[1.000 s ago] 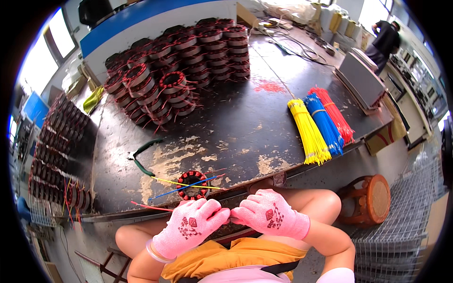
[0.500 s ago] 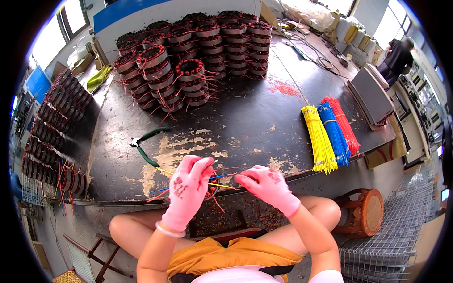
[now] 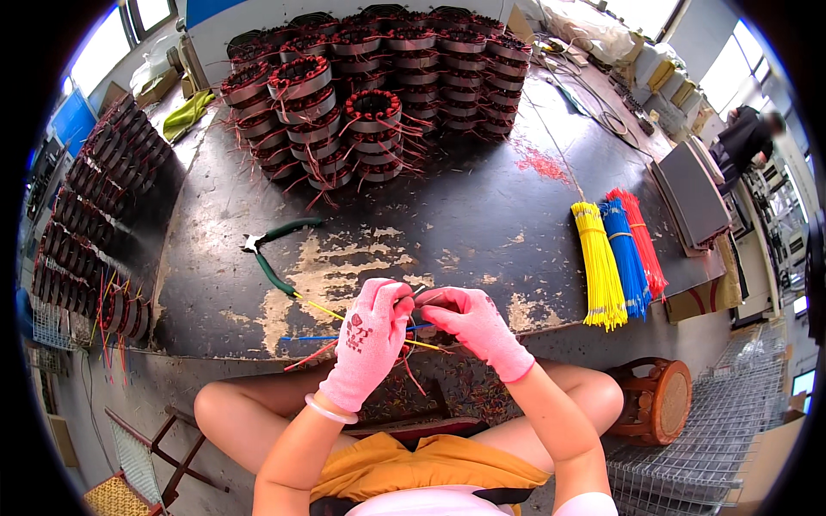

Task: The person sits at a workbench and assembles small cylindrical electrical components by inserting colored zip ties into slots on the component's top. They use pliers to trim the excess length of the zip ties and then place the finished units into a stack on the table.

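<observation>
Left hand (image 3: 368, 342) and right hand (image 3: 475, 325) angle inward, curled and nearly meeting — whether clamped on anything, I cannot tell — over a wound ring (image 3: 404, 351), mostly hidden, at the tabletop's (image 3: 465, 215) near edge.

Your pink gloves (image 3: 366, 348) look like dull cloth, your dark table (image 3: 482, 224) is shiny with rough, worn patches, the pliers (image 3: 275, 279) have smooth, plastic-looking handles, and the stool (image 3: 669, 402) looks like glossy wood.

Table (image 3: 482, 215) with stators (image 3: 375, 138), pliers (image 3: 277, 232), wire bundles (image 3: 623, 258), perhaps clippings (image 3: 544, 163)
</observation>
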Available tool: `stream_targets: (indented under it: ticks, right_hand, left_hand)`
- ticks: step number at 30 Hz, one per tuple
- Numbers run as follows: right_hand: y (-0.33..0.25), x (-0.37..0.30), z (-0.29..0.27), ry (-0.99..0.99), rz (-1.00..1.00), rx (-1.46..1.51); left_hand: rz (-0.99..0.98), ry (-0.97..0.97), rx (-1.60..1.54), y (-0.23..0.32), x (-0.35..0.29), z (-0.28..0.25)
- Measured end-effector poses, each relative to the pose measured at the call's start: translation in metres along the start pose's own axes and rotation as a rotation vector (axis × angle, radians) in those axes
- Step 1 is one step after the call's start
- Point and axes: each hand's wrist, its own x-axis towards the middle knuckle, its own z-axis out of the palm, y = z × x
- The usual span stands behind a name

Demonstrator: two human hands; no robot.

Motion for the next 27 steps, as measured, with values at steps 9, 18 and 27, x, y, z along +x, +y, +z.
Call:
stream_targets:
  ticks: [9, 18, 27]
  right_hand:
    - [-0.008, -0.025, 0.015, 0.269, -0.323, -0.5]
    - [-0.005, -0.029, 0.006, 0.391, -0.759, -0.747]
    - [-0.024, -0.025, -0.007, 0.074, -0.305, -0.332]
  left_hand:
    - [0.059, -0.187, -0.084, -0.011, 0.002, -0.011]
    - [0.154, -0.378, 0.054, -0.002, 0.015, -0.025]
    - [0.078, -0.342, 0.244, 0.019, 0.011, -0.023]
